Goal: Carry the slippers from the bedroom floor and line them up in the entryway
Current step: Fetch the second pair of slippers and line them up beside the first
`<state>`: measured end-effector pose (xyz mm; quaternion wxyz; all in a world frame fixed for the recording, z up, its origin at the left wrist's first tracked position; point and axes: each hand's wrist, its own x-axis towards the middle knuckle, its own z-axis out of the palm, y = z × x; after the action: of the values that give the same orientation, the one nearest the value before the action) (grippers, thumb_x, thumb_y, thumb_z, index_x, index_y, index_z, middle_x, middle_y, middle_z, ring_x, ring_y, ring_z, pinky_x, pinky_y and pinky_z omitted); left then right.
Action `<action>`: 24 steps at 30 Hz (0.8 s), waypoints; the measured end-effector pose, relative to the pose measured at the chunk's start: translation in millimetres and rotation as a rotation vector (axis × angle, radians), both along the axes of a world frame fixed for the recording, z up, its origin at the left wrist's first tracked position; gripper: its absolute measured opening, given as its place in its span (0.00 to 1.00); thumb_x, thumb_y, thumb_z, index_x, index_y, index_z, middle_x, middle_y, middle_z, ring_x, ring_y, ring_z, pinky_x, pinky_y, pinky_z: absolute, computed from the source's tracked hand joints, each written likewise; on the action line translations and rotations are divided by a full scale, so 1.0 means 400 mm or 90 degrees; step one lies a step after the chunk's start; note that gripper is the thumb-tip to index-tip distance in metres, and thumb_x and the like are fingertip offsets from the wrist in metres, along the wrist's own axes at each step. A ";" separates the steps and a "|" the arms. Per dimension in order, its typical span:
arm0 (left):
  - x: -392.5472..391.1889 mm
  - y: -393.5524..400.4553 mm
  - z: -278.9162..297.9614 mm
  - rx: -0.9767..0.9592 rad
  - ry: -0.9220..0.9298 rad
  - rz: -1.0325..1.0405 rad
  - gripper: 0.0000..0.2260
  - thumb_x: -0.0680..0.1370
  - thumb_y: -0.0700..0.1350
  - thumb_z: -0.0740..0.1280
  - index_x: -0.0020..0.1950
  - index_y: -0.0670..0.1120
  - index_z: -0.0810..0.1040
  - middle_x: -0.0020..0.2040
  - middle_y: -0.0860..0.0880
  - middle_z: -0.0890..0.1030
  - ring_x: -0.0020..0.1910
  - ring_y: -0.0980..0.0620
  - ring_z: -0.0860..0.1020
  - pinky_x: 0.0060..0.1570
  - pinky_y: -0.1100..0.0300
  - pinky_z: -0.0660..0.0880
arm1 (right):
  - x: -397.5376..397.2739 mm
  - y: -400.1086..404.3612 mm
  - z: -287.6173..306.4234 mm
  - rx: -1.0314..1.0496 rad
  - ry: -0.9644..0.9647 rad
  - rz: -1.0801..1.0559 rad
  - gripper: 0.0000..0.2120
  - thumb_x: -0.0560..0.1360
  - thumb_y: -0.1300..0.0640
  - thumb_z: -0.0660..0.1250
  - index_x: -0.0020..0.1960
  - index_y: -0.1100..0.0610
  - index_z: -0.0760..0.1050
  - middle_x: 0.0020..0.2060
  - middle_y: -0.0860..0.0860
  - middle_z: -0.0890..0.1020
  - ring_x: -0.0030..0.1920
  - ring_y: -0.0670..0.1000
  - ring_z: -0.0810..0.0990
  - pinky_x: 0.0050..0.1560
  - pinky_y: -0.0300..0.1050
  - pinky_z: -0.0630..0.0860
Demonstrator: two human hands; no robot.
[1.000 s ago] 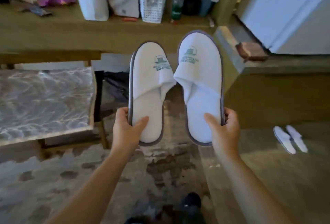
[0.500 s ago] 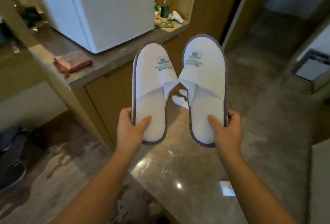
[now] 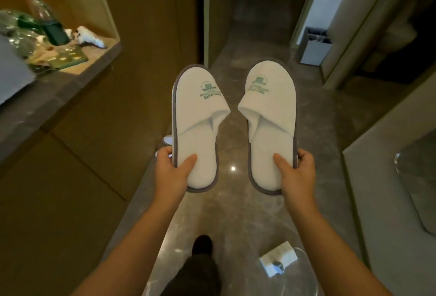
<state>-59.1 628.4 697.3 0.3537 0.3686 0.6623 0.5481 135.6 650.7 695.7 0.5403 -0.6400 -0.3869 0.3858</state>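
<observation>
I hold two white terry slippers with grey edging and a green logo, toes pointing away from me, above a glossy stone floor. My left hand (image 3: 171,173) grips the heel of the left slipper (image 3: 198,116). My right hand (image 3: 296,173) grips the heel of the right slipper (image 3: 271,111). A gap separates the two slippers. Behind the left slipper, the tip of another white slipper (image 3: 168,140) shows on the floor, mostly hidden.
A wooden cabinet with a stone counter (image 3: 47,97) runs along the left, carrying bottles (image 3: 44,19) and clutter. A narrow hallway (image 3: 254,43) leads ahead. A grey bin (image 3: 315,47) stands at the right doorway. My dark shoe (image 3: 201,245) is on the floor below.
My view has swung right from the bedroom past the fridge counter into the hallway. The slippers stay in my hands and have drawn apart from each other.
</observation>
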 end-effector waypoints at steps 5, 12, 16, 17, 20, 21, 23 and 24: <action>0.045 0.350 0.047 0.005 0.012 -0.047 0.13 0.72 0.38 0.67 0.53 0.43 0.67 0.49 0.48 0.72 0.44 0.52 0.72 0.39 0.64 0.70 | 0.050 0.292 0.026 -0.010 -0.006 -0.057 0.14 0.70 0.63 0.67 0.49 0.55 0.63 0.39 0.41 0.70 0.39 0.41 0.72 0.40 0.41 0.70; 0.150 0.741 0.053 -0.001 0.004 -0.107 0.12 0.72 0.39 0.67 0.51 0.46 0.66 0.43 0.54 0.72 0.40 0.59 0.72 0.40 0.60 0.71 | 0.160 0.647 0.022 -0.006 -0.011 -0.094 0.14 0.70 0.62 0.67 0.50 0.55 0.64 0.39 0.40 0.70 0.39 0.40 0.71 0.35 0.34 0.69; 0.204 0.969 0.007 0.007 0.009 -0.065 0.12 0.71 0.39 0.67 0.51 0.45 0.68 0.42 0.53 0.73 0.40 0.60 0.72 0.35 0.67 0.69 | 0.224 0.904 -0.004 -0.013 -0.005 -0.041 0.14 0.70 0.63 0.67 0.51 0.56 0.65 0.40 0.43 0.71 0.40 0.40 0.71 0.36 0.34 0.68; 0.219 1.028 -0.001 0.003 0.009 -0.046 0.12 0.72 0.39 0.67 0.51 0.45 0.67 0.43 0.52 0.73 0.40 0.59 0.72 0.34 0.68 0.68 | 0.240 0.975 -0.006 -0.017 -0.008 -0.025 0.14 0.70 0.63 0.67 0.52 0.58 0.65 0.41 0.45 0.71 0.40 0.41 0.71 0.36 0.35 0.69; 0.267 1.206 -0.014 -0.003 -0.011 0.033 0.12 0.72 0.40 0.67 0.51 0.46 0.66 0.47 0.49 0.73 0.42 0.56 0.73 0.34 0.68 0.68 | 0.282 1.202 -0.004 -0.022 -0.025 0.030 0.17 0.70 0.64 0.67 0.57 0.63 0.66 0.45 0.50 0.72 0.41 0.47 0.72 0.41 0.43 0.71; 0.279 1.256 -0.014 -0.008 -0.018 0.064 0.12 0.72 0.40 0.67 0.51 0.45 0.66 0.48 0.48 0.73 0.43 0.54 0.73 0.36 0.66 0.68 | 0.289 1.273 0.000 -0.029 -0.029 0.052 0.18 0.70 0.64 0.67 0.57 0.63 0.65 0.47 0.51 0.72 0.43 0.49 0.72 0.44 0.46 0.71; 0.288 1.344 -0.017 -0.017 -0.019 0.119 0.13 0.71 0.41 0.68 0.52 0.44 0.67 0.49 0.47 0.73 0.46 0.50 0.73 0.40 0.61 0.70 | 0.287 1.403 0.004 -0.044 -0.032 0.097 0.18 0.70 0.64 0.67 0.58 0.63 0.65 0.48 0.52 0.72 0.46 0.51 0.72 0.48 0.49 0.71; 0.286 1.380 -0.022 -0.028 -0.014 0.141 0.13 0.71 0.41 0.68 0.53 0.43 0.68 0.49 0.47 0.74 0.47 0.49 0.73 0.41 0.60 0.71 | 0.278 1.461 0.002 -0.053 -0.034 0.123 0.19 0.70 0.64 0.67 0.58 0.62 0.65 0.49 0.53 0.72 0.47 0.52 0.73 0.49 0.50 0.71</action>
<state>55.3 1180.4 688.6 0.3065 0.2793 0.7066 0.5734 246.8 1235.3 696.6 0.4627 -0.6320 -0.4446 0.4346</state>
